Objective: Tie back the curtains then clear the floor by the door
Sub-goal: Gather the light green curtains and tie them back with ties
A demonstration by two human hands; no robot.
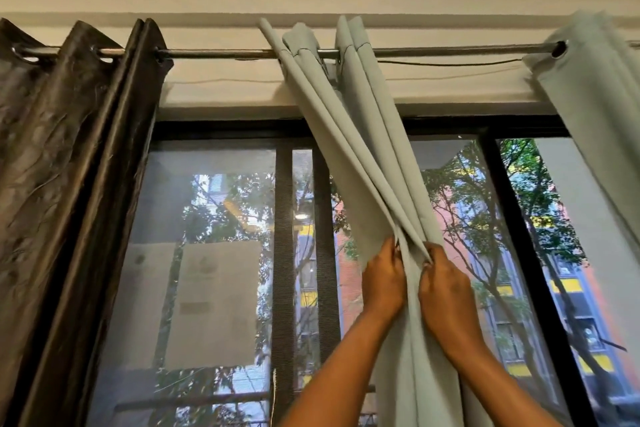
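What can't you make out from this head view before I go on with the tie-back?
- Floor by the door: out of frame below.
- Light curtain bottom: cut off by the lower edge.
- Any tie-back: none in view.
- Fingertips of the left hand and right hand: buried in the folds.
- Brown curtain: cut off at the left edge.

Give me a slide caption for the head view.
Both hands, left hand and right hand, gather the green curtain hanging from the rod at the window.

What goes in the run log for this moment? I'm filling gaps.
step: gathering curtain | left hand: grips grey-green curtain | right hand: grips same folds | tie-back: none visible
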